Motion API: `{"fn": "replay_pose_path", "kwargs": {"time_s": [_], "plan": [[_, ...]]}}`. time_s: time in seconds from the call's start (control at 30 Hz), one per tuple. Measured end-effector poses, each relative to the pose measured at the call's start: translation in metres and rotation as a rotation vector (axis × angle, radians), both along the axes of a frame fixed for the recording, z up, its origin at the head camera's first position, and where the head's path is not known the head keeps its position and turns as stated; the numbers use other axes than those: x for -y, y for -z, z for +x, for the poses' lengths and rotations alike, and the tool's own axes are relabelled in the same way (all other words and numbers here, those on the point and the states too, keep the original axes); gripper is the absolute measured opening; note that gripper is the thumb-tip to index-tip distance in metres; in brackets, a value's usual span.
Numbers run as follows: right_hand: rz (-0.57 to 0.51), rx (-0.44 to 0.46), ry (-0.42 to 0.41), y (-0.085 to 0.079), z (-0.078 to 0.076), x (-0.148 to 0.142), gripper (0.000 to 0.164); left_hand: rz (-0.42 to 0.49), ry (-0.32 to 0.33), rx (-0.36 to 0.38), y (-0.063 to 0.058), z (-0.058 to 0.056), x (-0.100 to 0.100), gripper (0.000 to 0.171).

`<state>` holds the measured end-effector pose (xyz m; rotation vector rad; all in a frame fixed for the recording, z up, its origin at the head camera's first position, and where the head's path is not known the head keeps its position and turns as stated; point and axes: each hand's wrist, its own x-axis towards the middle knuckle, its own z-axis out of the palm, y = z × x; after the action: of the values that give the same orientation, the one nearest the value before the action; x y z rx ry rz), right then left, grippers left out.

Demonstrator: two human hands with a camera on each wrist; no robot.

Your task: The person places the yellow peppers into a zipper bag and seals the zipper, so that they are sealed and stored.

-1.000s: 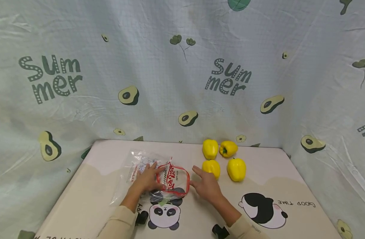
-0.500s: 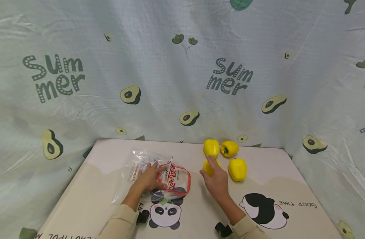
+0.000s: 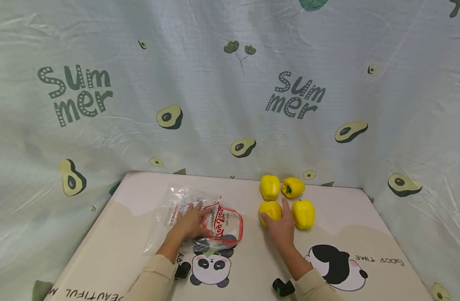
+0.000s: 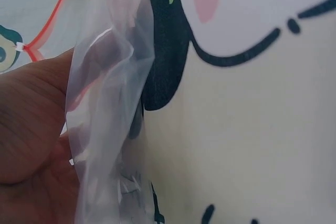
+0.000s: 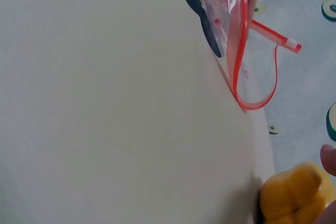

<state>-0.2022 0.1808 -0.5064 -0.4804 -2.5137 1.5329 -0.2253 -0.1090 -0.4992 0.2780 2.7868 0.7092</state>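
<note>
A clear plastic zip bag (image 3: 230,221) with a red zip edge and red print lies on the table, its mouth gaping toward the right. My left hand (image 3: 190,221) rests on it with spread fingers; in the left wrist view the clear plastic (image 4: 110,93) stands beside the thumb side. My right hand (image 3: 282,228) is at the near-left yellow bell pepper (image 3: 271,210), thumb on its left and a straight finger along its right. In the right wrist view a fingertip (image 5: 328,160) shows just above that pepper (image 5: 294,195); the other fingers are mostly out of frame.
Three more yellow bell peppers stand close by: one behind (image 3: 269,187), one lying on its side (image 3: 293,187) and one to the right (image 3: 303,214). The pale printed table (image 3: 139,200) ends at a hanging avocado-patterned cloth (image 3: 200,83).
My right hand has moved right, from beside the bag mouth to the near-left pepper, with thumb and finger now either side of it. The left hand has stayed on the bag.
</note>
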Motion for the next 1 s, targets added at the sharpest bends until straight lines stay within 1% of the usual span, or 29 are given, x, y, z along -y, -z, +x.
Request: {"fn": "replay_pose_path", "kwargs": {"time_s": [0.13, 0.23, 0.43, 0.57, 0.77, 1.0], "plan": [[-0.06, 0.061, 0.011, 0.0033, -0.0011, -0.0016, 0.092, -0.012, -0.005, 0.001, 0.0001, 0.001, 0.0, 0.083], [-0.104, 0.08, 0.021, 0.0064, -0.0005, -0.0008, 0.091, -0.011, -0.008, 0.0, 0.001, 0.0013, -0.0004, 0.083], [-0.15, 0.056, 0.067, 0.0098, -0.0007, -0.0016, 0.087, -0.003, -0.008, 0.002, 0.0038, 0.001, -0.0008, 0.083], [-0.165, 0.048, 0.076, 0.0065, -0.0013, -0.0033, 0.083, -0.01, -0.006, -0.004, 0.0047, -0.0009, 0.0001, 0.084], [-0.166, 0.052, 0.066, 0.0039, -0.0014, -0.0065, 0.082, 0.005, -0.003, 0.005, 0.0047, -0.0021, -0.0005, 0.084], [-0.181, 0.047, 0.039, 0.0033, -0.0015, -0.0084, 0.081, -0.003, -0.01, 0.011, 0.0031, -0.0014, -0.001, 0.083]]}}
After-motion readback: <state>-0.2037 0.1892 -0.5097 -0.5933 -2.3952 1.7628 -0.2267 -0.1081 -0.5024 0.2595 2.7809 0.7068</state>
